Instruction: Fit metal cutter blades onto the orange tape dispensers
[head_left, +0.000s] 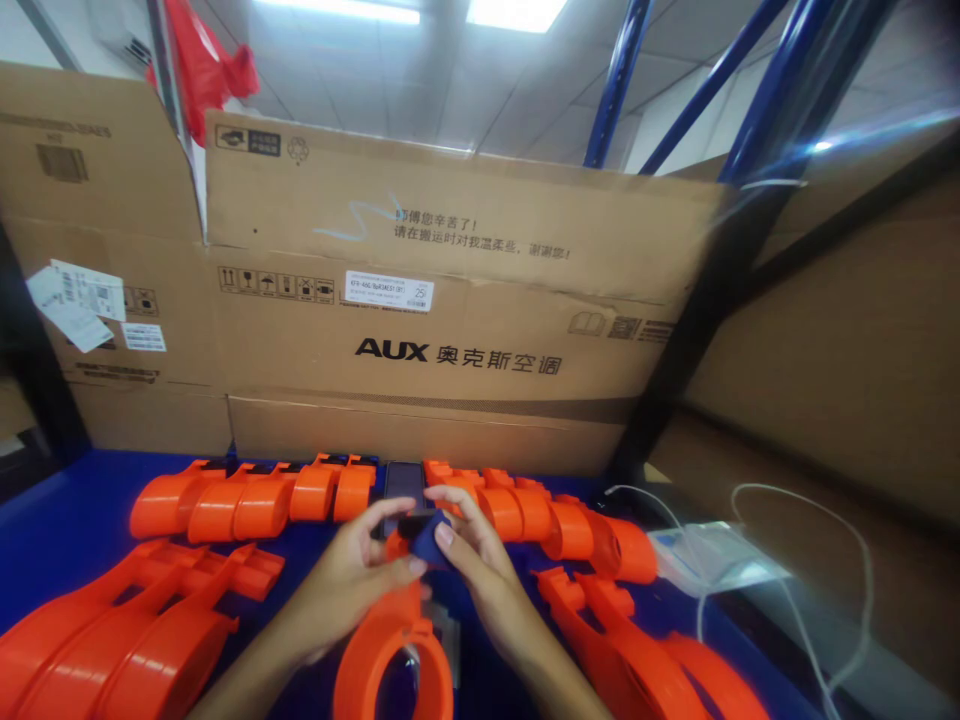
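**Small dark piece pinched over a crowded blue worktop**

Cardboard cartons [450,330] wall off the far edge of the blue worktop [67,520], and I'm watching both hands work in the tight gap between stacks of orange plastic shells.

At the near left corner lies a nested stack of orange shells [112,630]; along the far edge runs a row of orange shells [247,500]. My left hand [345,585] is curled around the top of an orange ring-ended part [394,650] at the near edge, thumb pressing at a small dark blue piece [427,535]. My right hand [472,550] pinches that same piece from above with its fingertips. A dark phone [403,485] lies flat just beyond them.

I judge the grip shallow: the piece could slip out and drop among the shells. Further right, orange shells [600,620] crowd the wrist, and a white cable [750,560] loops near the right edge beside a clear plastic bag [712,560]; a careless elbow might snag either.
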